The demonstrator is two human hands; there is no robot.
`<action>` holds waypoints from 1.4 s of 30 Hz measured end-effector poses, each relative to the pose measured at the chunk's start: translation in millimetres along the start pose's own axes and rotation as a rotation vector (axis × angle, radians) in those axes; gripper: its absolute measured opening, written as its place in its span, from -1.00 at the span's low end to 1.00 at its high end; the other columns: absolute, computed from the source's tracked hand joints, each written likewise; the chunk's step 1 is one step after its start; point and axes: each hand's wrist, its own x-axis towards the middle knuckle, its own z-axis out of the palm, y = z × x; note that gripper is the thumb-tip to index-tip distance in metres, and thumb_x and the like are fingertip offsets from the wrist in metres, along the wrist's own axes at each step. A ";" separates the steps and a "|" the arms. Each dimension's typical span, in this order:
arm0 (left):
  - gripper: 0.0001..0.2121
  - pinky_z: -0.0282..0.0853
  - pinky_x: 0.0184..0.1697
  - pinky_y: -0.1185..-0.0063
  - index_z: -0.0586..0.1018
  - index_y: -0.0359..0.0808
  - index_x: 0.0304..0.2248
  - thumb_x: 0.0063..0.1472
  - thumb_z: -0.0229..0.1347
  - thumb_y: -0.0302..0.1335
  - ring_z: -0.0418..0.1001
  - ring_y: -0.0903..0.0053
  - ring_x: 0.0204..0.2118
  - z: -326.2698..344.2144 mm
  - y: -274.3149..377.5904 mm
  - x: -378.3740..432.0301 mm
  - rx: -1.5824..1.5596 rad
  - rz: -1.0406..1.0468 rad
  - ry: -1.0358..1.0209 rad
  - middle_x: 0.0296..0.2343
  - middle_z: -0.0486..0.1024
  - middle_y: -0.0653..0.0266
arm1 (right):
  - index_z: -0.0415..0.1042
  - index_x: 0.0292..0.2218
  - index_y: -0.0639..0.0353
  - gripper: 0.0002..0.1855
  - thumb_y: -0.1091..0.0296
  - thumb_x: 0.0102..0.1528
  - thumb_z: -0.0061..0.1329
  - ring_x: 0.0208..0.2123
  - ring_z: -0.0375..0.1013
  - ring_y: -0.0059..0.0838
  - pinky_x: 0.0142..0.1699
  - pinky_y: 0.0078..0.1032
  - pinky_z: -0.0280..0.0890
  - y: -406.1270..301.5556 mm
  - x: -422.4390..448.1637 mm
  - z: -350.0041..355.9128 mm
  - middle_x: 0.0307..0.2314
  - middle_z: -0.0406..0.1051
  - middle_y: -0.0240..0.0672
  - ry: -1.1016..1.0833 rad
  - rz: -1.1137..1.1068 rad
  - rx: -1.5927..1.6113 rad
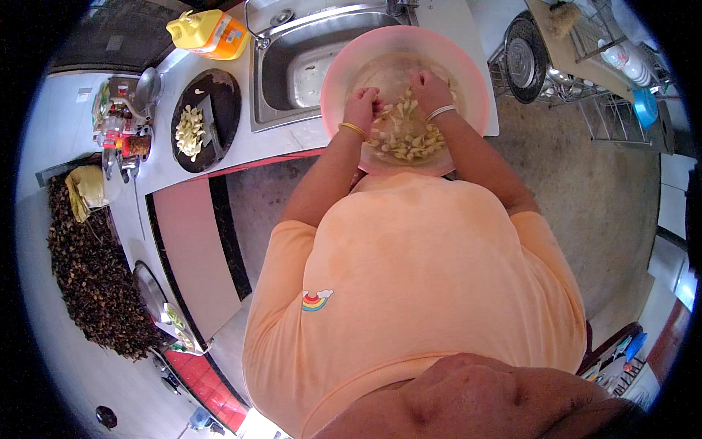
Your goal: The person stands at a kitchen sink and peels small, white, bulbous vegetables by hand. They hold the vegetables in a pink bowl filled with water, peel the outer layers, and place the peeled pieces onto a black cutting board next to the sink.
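A pink plastic basin [477, 88] of water stands at the counter's front edge, partly over the sink. Small pale bulbs [414, 144], which look like rakkyo or garlic, lie in its water, mostly on the near side. My left hand [362, 105] is over the basin's left part with its fingers curled. Over the right part, my right hand [430, 90] also has bent fingers. Whether either hand pinches a bulb is too small to tell. Left of the sink, a round dark chopping board [214, 85] carries a heap of similar bulbs [190, 133] and a cleaver [210, 127].
Behind the basin is a stainless steel sink [296, 63] with its faucet. A yellow detergent jug [208, 34] stands at the counter's back. Bottles and jars [122, 129] crowd the left corner. On the right is a wire rack [595, 110] with bowls and pans.
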 end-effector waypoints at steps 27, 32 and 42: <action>-0.70 0.34 -0.38 0.42 0.50 -0.33 -0.31 0.08 0.00 -0.26 0.44 0.36 -0.39 -10.2 -12.7 3.4 1.385 0.801 0.357 -0.50 0.46 0.17 | 0.35 -0.20 0.14 -0.70 0.19 0.14 -0.30 -0.58 0.30 -0.50 -0.47 -0.51 0.24 0.4 -4.9 28.0 -0.58 0.29 -0.36 -0.267 -0.196 0.322; -0.74 0.12 -0.67 0.73 0.51 -0.31 -0.34 0.12 0.02 -0.26 0.22 0.70 -0.71 6.4 5.2 -10.5 0.262 0.020 -0.057 -0.70 0.30 0.44 | 0.39 -0.18 0.12 -0.66 0.12 0.14 -0.27 -0.70 0.11 -0.74 -0.60 -0.71 0.08 -15.1 -14.6 -0.8 -0.67 0.23 -0.51 -0.519 0.127 0.794; -0.84 0.14 -0.62 0.77 0.44 -0.23 -0.46 0.12 0.04 -0.32 0.23 0.76 -0.64 13.2 5.2 -13.1 0.260 0.108 -0.067 -0.65 0.31 0.48 | 0.22 0.00 0.10 -0.58 0.38 0.08 -0.17 -0.71 0.11 -0.77 -0.63 -0.76 0.03 -22.4 -19.0 -1.1 -0.67 0.23 -0.53 -0.688 -0.047 0.928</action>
